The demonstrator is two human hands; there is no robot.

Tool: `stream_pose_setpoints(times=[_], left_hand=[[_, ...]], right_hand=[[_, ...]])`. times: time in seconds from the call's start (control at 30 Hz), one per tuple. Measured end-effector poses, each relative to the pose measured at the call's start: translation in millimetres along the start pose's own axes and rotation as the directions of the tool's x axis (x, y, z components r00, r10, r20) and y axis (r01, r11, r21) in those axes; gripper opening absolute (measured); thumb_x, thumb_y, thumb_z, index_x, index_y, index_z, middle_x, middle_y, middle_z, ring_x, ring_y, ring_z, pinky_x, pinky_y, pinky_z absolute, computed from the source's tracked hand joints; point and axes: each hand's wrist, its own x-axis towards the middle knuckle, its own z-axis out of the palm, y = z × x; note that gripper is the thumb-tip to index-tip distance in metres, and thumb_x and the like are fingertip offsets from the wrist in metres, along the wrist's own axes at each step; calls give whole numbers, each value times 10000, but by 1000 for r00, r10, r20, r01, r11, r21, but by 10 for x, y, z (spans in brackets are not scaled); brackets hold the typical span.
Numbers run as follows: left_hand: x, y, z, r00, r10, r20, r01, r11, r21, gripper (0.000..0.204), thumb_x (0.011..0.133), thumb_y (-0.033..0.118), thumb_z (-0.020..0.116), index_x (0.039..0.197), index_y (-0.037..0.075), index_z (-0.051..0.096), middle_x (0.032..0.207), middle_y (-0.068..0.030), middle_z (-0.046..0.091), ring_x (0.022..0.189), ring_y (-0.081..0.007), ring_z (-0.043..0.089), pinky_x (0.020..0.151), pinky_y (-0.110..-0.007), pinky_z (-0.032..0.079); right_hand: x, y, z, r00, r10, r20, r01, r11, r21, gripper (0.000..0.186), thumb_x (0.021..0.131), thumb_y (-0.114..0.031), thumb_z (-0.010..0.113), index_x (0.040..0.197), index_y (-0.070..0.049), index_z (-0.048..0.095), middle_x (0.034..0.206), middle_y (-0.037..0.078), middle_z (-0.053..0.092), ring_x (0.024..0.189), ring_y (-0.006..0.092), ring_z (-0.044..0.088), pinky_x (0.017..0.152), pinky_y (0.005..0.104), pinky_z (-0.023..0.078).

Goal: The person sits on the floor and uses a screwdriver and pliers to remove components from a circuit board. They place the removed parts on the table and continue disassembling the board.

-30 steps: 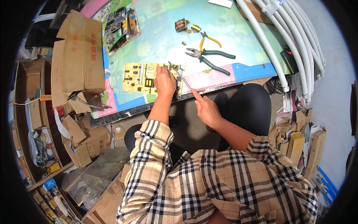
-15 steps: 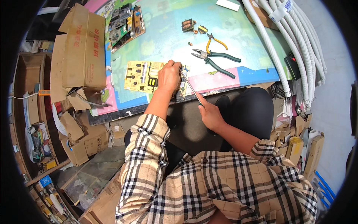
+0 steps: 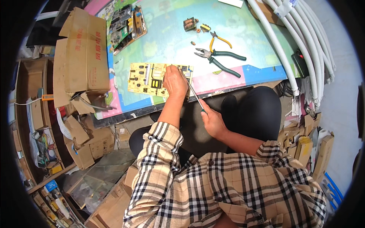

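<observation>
A pale yellow circuit board (image 3: pixel 137 84) with black parts and silvery heat sinks lies near the table's front edge. My left hand (image 3: pixel 175 81) rests over its right half, fingers curled down onto it; the fingertips are partly hidden. My right hand (image 3: pixel 213 122), below the table edge, is closed round the dark handle of a long, thin metal tool that looks like a screwdriver (image 3: pixel 195 94). The shaft slants up to the left, its far end beside my left hand over the board. What the tip touches cannot be made out.
Green-handled pliers (image 3: pixel 222 60) and yellow-handled cutters (image 3: pixel 220 40) lie right of the board. Beyond are a transformer (image 3: pixel 189 24) and smaller loose parts (image 3: pixel 205 28). More circuit boards (image 3: pixel 127 26) sit far left, near a cardboard box (image 3: pixel 81 57). White corrugated hoses (image 3: pixel 300 41) hang at right.
My left hand has shifted a little on the board, its fingers now farther left of the tool's end. My right hand still holds the tool, slightly lower. The whole view has shifted slightly.
</observation>
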Motion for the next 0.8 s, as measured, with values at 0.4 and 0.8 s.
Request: stream_pose_setpoints(times=[0.4,0.8], left_hand=[[-33,-206,30,994,-79,-78,67,987,-143,123,851,123,644,868,5,611,1004,-169,626,861,-391,620,752,-450,496],[979,473,-49,785,-395,477,616,415,-670,175,870,98,680,878,-75,655,788,-128,686,711,-154,672,585,-287,567]], right_hand=[[499,-377,-679,986,83,145,-60,986,-157,450,917,-118,514,1365,-77,500,986,296,629,922,435,618,810,460,488],[356,-224,-801,983,136,122,-120,984,-130,443,937,-168,506,1370,-75,497,833,263,640,798,409,642,743,427,490]])
